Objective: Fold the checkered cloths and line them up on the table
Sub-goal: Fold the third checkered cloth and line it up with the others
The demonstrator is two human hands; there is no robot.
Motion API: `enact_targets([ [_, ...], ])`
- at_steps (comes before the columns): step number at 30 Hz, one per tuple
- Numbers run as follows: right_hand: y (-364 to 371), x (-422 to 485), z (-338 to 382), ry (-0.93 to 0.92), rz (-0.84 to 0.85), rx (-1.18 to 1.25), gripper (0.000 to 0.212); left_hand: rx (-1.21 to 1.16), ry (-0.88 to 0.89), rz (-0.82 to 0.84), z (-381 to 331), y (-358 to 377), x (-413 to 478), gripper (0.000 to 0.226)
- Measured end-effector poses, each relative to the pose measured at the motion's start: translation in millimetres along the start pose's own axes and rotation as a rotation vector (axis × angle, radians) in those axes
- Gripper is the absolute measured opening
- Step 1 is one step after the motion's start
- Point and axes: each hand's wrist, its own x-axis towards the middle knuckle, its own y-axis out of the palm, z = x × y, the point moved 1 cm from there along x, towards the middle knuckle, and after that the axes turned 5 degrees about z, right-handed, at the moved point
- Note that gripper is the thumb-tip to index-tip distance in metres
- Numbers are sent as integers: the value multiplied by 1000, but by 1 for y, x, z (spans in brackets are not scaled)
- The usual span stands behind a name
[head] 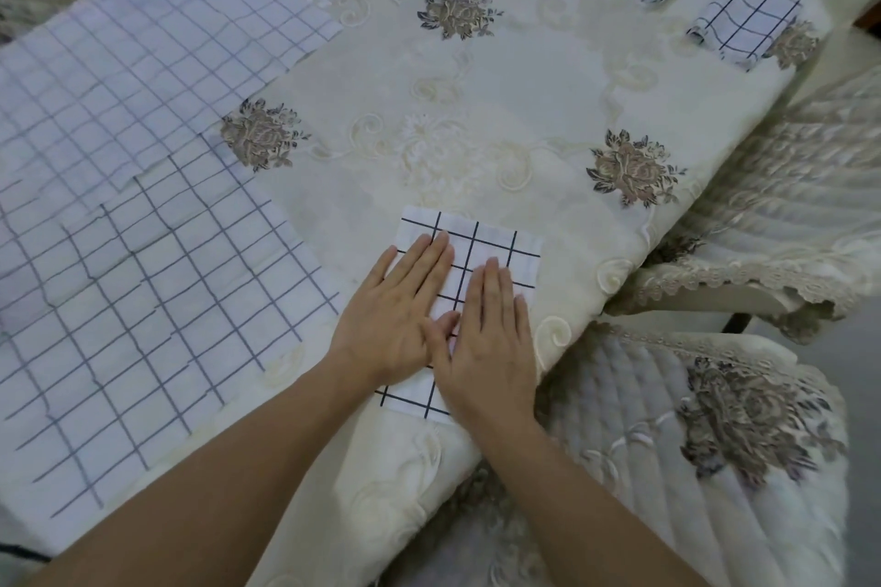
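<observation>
At the table (476,76) edge, I'm flattening the checkered cloth (481,243), left hand (395,319) and right hand (491,338) outspread; pinching an end likely follows.

Soft, even light is falling across the tabletop (524,76), casting only faint shadows; wide-angle distortion is bending the edges, where corners are blurring.

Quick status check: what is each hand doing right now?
Left hand: open, fingers straight, pressing flat on the folded checkered cloth.
Right hand: open, pressing flat on the same cloth, gripping nothing.
</observation>
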Motion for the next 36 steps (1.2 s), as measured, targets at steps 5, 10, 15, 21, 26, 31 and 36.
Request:
enact_targets([
  [5,0,-8,-30,20,64,-129,90,-20,11,5,-1,-4,-1,70],
  [10,0,-12,-36,51,40,-101,92,-47,12,-3,1,-4,-1,70],
  [15,-2,-16,-39,51,39,-105,93,-68,-33,-4,0,-2,-1,74],
  [21,-11,-16,-41,67,117,-137,93,-88,-48,127,-1,-16,1,78],
  [26,-41,16,-45,-13,70,-215,62,-71,-27,63,8,-52,24,58],
  [31,-68,74,-60,-88,193,-228,25,-66,37,32,21,-68,58,22],
  [36,-81,116,-74,-37,371,-81,26,-55,55,76,29,-76,81,26],
])
